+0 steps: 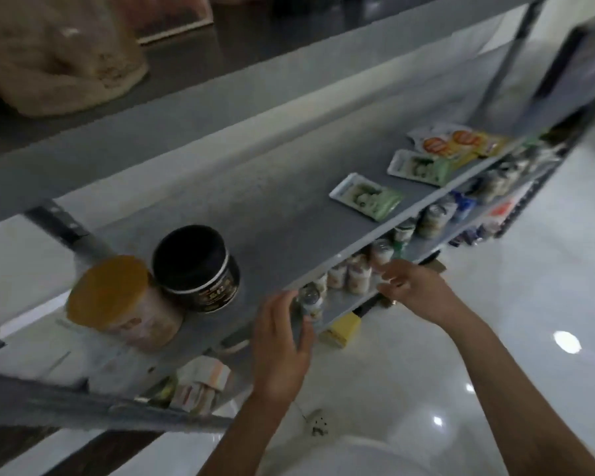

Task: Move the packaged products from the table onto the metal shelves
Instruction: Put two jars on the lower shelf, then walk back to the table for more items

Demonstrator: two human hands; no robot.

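The grey metal shelf point(289, 214) carries flat green and white packets point(366, 197), orange packets point(461, 142), a black tub point(200, 269) and a yellow-lidded tub point(124, 304). On the shelf below point(344, 304) stands a row of small white jars point(358, 274). My left hand point(282, 341) reaches to the front edge of that lower shelf, thumb and fingers curled around a small jar point(311, 302). My right hand point(414, 288) hovers just right of the jar row with its fingers loosely bent and nothing in them. The picture is blurred.
A top shelf point(186, 108) with a large pale sack point(59, 56) overhangs the work area. More jars and blue packets point(461, 207) fill the lower shelf to the right. Boxes point(200, 386) sit on a lower level, a yellow box point(342, 329) beneath. The floor point(495, 338) is glossy white.
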